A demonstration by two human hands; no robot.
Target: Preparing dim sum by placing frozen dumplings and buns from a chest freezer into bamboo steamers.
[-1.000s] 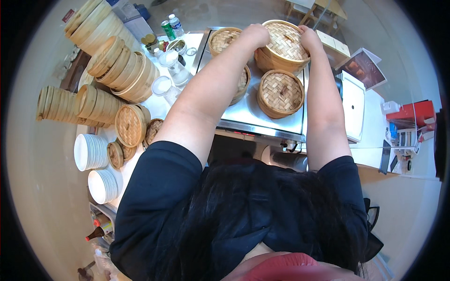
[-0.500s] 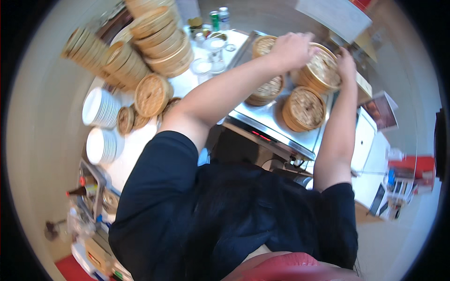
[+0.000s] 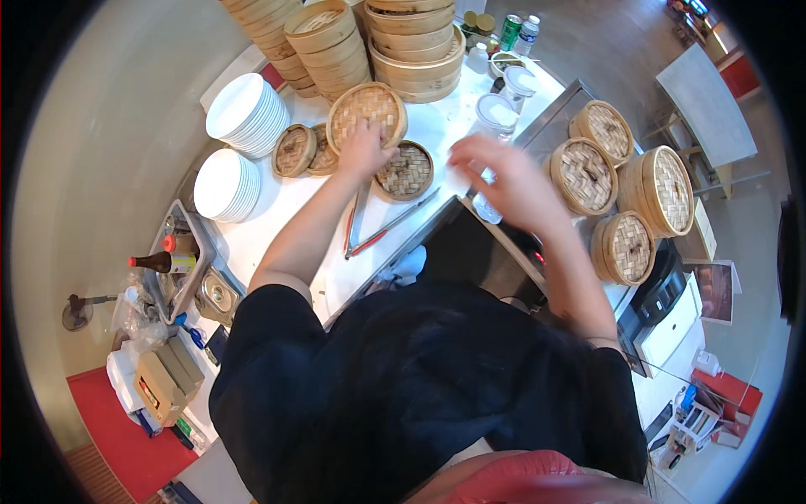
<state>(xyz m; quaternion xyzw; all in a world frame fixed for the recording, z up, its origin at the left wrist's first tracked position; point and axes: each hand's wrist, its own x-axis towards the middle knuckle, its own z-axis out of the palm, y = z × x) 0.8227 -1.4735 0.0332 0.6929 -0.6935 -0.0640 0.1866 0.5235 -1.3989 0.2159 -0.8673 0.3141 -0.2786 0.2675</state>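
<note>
My left hand point(image 3: 366, 151) grips the middle of a large round bamboo steamer lid point(image 3: 368, 105), which leans among smaller lids on the white table. Its fingertips are partly hidden. A small woven lid point(image 3: 404, 172) lies flat just right of it. To the left are two more small round lids, one of them a brown woven lid point(image 3: 295, 150). My right hand point(image 3: 502, 178) is raised over the table's right side, smeared by motion, fingers apart and holding nothing. Several lidded bamboo steamers, including a large bamboo steamer point(image 3: 669, 192), stand on the metal steaming counter beyond it.
Stacked bamboo baskets point(image 3: 417, 63) rise at the back. White plates point(image 3: 227, 185) stand in two piles at left. Red-handled tongs point(image 3: 369, 241) lie near the table's front edge. Clear containers point(image 3: 497, 113) stand right of the lids, and a grey tray point(image 3: 186, 260) holds bottles at far left.
The view has swung left. Both hands have left the large steamer on the counter; my left hand now holds the large lid on the table, and my right hand hovers empty.
</note>
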